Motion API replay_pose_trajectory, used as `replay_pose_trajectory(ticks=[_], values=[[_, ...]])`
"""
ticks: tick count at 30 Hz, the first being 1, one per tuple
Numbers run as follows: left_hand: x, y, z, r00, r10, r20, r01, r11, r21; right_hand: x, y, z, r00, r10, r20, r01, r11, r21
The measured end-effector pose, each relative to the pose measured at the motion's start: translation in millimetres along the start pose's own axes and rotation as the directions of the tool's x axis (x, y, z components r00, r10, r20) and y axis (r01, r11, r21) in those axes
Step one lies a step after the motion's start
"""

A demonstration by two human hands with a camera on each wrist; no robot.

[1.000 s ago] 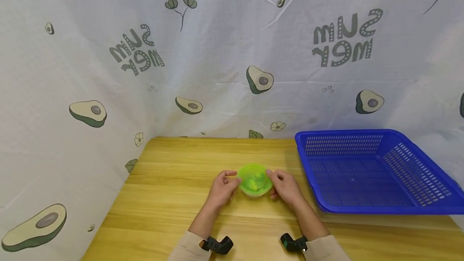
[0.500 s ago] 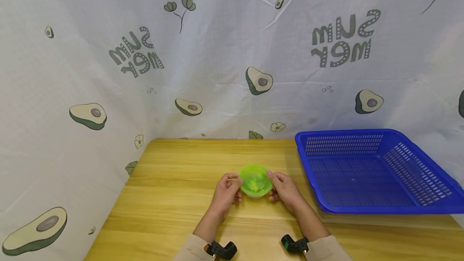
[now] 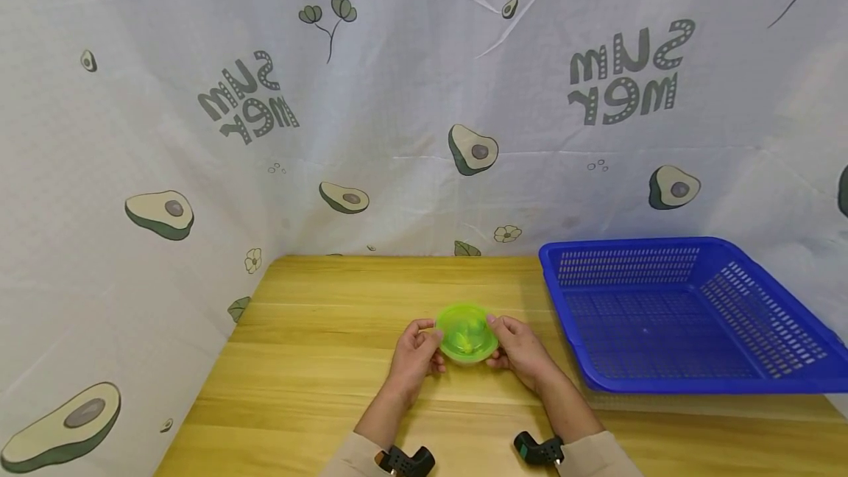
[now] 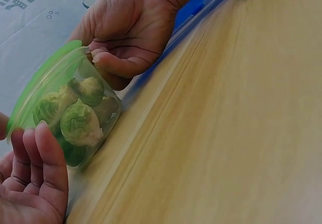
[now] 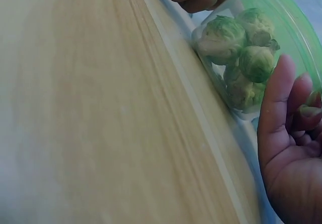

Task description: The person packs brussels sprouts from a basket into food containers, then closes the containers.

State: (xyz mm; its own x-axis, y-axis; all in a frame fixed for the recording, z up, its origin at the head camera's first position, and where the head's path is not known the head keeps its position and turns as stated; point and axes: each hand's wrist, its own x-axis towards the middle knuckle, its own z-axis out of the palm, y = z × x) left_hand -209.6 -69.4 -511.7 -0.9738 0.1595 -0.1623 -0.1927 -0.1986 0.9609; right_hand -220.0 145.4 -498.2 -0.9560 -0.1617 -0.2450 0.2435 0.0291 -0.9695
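Note:
A round, clear plastic food container (image 4: 113, 99) with a green lid (image 3: 467, 330) stands on the wooden table between both hands. Through its wall several Brussels sprouts (image 4: 80, 123) show. At the left side, my left hand (image 3: 412, 359) pinches the lid's rim, thumb above and fingers below. My right hand (image 3: 523, 350) pinches the opposite side of the rim in the same way. In the right wrist view the right hand's fingers (image 5: 275, 103) lie close against the container's side; where its thumb meets the lid is hidden there.
A blue plastic basket (image 3: 662, 383) with slotted walls stands to the right of the hands on the wooden table (image 3: 318, 359). Behind and to the left hangs a pale curtain (image 3: 397, 94) printed with avocados.
My left hand has come in a little closer against the lid's rim, its fingers moving under it. Container and right hand stay almost in place; the head view has tilted slightly.

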Motion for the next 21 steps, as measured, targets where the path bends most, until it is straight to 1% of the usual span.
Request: replay_pose_trajectory(ticks=[9, 13, 21], values=[[0.0, 0.0, 1.4, 1.000, 0.001, -0.009, -0.001, 1.000, -0.024, 1.0, 0.4, -1.9, 0.996, -0.034, 0.080, 0.030, 0.998, 0.057], [0.1, -0.2, 0.6, 1.000, 0.010, 0.007, -0.010, 1.000, -0.028, 0.9, 1.0, -2.4, 0.993, -0.044, 0.107, 0.037, 0.997, 0.073], [0.9, -1.0, -0.7, 0.999, 0.025, 0.038, -0.024, 0.999, -0.021, 1.4, 2.2, -2.0, 0.991, -0.055, 0.124, 0.044, 0.995, 0.089]])
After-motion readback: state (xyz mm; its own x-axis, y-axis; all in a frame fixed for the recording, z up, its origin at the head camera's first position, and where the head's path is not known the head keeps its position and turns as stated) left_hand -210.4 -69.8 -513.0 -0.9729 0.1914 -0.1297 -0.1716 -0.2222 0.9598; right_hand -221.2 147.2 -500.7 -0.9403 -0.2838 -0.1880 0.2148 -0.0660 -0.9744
